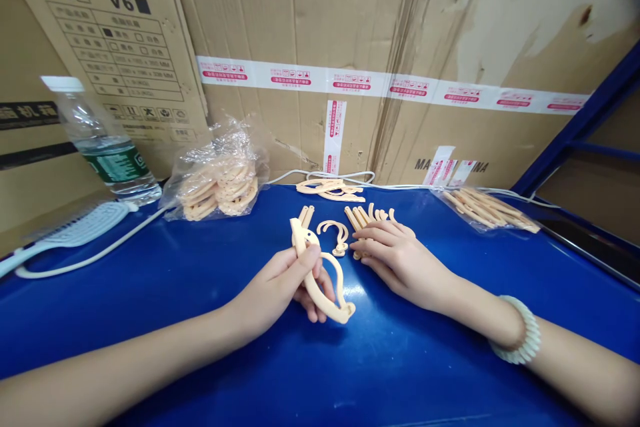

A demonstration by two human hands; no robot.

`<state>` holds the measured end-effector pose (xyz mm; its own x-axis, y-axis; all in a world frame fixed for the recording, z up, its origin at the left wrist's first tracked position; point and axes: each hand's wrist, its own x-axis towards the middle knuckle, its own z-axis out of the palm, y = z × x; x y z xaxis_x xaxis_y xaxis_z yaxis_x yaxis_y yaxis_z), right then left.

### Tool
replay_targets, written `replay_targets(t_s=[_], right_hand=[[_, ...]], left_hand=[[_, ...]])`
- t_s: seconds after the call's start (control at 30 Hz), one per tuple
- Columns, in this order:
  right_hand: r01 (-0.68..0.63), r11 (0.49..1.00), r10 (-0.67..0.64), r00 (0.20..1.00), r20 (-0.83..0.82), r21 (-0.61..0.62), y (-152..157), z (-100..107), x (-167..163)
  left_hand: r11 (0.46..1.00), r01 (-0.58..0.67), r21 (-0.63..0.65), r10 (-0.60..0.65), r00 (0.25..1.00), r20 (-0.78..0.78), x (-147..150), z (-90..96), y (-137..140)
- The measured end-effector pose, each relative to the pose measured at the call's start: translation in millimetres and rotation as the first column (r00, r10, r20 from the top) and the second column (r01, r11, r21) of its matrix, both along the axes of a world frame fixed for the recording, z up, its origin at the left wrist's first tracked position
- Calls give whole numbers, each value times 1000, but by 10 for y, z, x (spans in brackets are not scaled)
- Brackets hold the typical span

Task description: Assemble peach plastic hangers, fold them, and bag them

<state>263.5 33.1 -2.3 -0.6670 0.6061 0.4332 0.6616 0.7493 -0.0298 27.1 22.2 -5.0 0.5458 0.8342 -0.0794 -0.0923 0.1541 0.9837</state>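
Note:
My left hand (280, 283) is closed around a cream-coloured curved plastic part (317, 295), held tilted above the blue table. It has two bowed arms that meet at the lower end. Over a row of straight cream strips (356, 217) lies my right hand (407, 263), its fingers extended and touching or nearly touching the pieces. The palm side and whatever lies under those fingers are hidden. Between the hands rest small cream hooks (339, 233). Two more straight strips (307, 215) stick out behind the held part.
Loose curved parts (330, 188) lie at the back. A clear bag (220, 180) of curved parts stands left, beside a water bottle (115, 153) and a pale hairbrush (85, 223). Bagged strips (487, 207) and a dark flat device (590, 247) are right. Cardboard (300, 127) walls the back.

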Motion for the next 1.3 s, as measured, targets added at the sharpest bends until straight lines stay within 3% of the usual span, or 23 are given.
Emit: replay_targets(t_s=[0.2,0.33,0.47,0.57,0.73,0.9,1.1,1.23,1.3], right_hand=[[36,999,-36,998,-48,-4,-45,16,-1],[-116,991,126,981,-147,72,-179,87,-48],[-292,940,297,955,-4,174,-299,141,-119],[-301,933,290,953,85,199,-320,127,-144],[-262,939,245,964,100,224,-312,108,-145],[-302,921,278,952,128,246,-341,105,-169],[-283,953,278,959,62,111,-332,86,-176],[-257,952,204,938,-279,-167,-336,128,-155],[-278,894,86,875,-477,-350,-342,159,-147]], left_hand=[[999,28,40,-27,999,-26,-15,19,-8],[997,-25,73,25,1000,6,-9,-3,-30],[985,14,171,-13,1000,-10,-9,-22,-27],[976,20,218,-10,999,-47,-22,-14,-28],[968,-22,250,45,995,-88,-43,-2,-35],[965,36,260,-11,995,-98,-47,-17,-38],[950,-34,312,79,988,-133,-68,-20,-34],[922,-62,383,143,972,-187,-78,2,-38],[902,-47,429,157,962,-224,-78,16,-48]])
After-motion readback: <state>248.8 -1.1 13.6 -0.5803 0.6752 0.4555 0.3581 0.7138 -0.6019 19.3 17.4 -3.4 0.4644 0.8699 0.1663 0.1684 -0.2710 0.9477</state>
